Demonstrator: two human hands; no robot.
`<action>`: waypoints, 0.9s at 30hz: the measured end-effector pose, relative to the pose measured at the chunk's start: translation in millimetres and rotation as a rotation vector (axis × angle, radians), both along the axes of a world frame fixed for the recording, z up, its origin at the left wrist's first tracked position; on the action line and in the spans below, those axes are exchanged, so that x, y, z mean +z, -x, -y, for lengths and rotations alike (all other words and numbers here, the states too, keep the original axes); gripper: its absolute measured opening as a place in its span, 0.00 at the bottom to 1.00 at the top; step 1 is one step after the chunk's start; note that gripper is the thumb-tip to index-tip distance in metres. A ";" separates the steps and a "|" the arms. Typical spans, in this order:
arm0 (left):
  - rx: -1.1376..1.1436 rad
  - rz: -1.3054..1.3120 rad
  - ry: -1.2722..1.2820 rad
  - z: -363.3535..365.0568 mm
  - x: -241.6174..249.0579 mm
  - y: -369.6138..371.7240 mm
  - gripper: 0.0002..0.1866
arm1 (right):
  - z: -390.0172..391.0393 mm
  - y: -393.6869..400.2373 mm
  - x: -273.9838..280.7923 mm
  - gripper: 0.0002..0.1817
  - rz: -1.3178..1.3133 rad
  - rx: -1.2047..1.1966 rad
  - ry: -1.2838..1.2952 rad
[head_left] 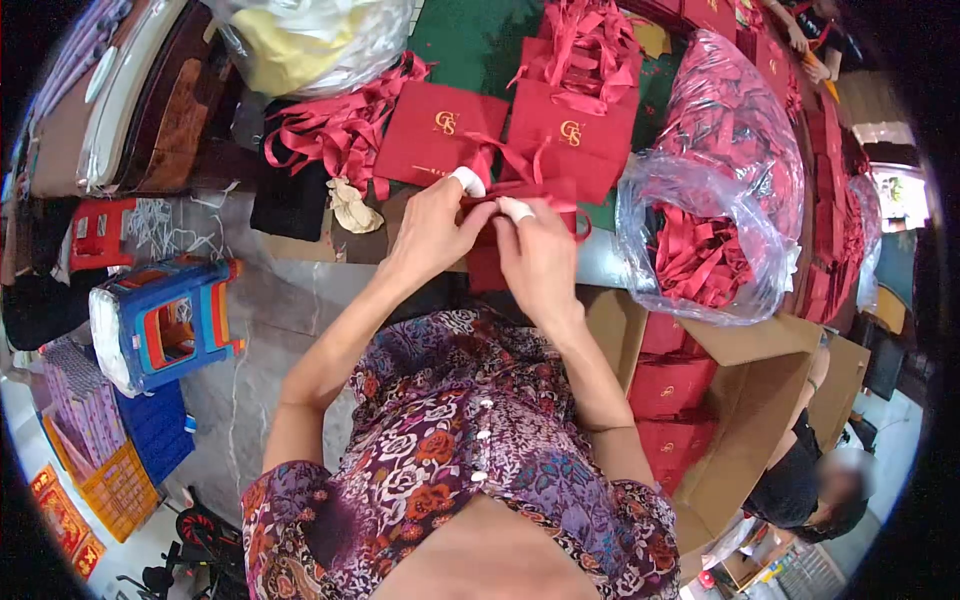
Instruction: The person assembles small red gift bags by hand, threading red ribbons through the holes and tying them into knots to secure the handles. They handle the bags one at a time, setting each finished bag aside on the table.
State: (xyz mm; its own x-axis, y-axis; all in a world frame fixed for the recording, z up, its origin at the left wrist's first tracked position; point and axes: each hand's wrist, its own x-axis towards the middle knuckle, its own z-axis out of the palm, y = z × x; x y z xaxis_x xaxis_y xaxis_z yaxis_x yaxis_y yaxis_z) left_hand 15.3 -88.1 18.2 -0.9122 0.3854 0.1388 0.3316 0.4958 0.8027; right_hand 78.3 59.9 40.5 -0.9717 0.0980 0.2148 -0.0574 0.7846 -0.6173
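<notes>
At the table's near edge, my left hand (435, 222) and my right hand (540, 258) meet with fingertips pinched. Both are closed on a red ribbon (515, 165), part of it hidden by the fingers. White coverings wrap a finger on each hand. Below and behind the fingers hangs a red bag (487, 268), mostly covered by my hands. Just beyond lie two flat red bags with gold lettering, a left bag (435, 140) and a right bag (570, 150).
Loose red ribbons (335, 135) lie at left, near a crumpled beige piece (353, 207). A clear plastic bag (705, 245) of ribbons stands at right. Below it, an open cardboard box (745, 415) holds stacked red bags. A blue stool (170, 325) stands left; another person (805, 480) is at lower right.
</notes>
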 end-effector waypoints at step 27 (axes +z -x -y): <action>0.031 -0.048 0.084 -15.5 -18.8 1.2 0.18 | -60.0 46.4 -29.0 0.10 0.198 0.111 0.746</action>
